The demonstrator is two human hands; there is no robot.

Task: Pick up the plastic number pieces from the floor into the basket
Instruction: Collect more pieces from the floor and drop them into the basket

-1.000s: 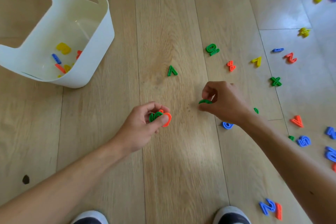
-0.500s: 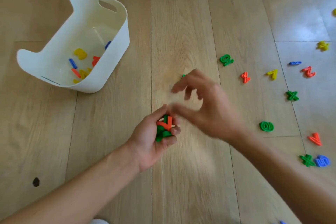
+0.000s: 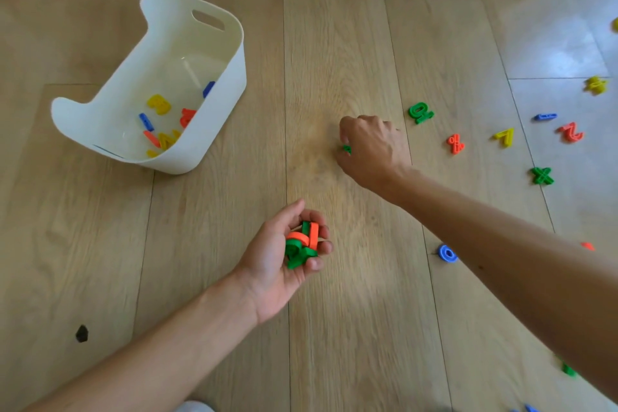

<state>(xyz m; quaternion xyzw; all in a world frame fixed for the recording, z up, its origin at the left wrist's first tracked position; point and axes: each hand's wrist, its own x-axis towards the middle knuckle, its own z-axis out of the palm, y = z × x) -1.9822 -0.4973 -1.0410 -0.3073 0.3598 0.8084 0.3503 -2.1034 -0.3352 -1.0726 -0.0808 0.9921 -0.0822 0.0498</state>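
Right hand point(image 3: 371, 147): has left the other palm and now pinches a green piece point(image 3: 347, 149) on the floor.
Left hand point(image 3: 267, 264): cupped, holding the gathered pieces point(image 3: 302, 244).
White basket point(image 3: 230, 53): far left, awaiting this handful.

My right hand point(image 3: 373, 147) has left my left hand point(image 3: 284, 261), where it dropped off the green piece it held a second ago. It has reached out toward 1 o'clock and now curls its fingers on a green number piece point(image 3: 347, 149) on the floor. My left hand has rolled palm-up, and its cupped pile of green and orange pieces point(image 3: 302, 244) has grown.
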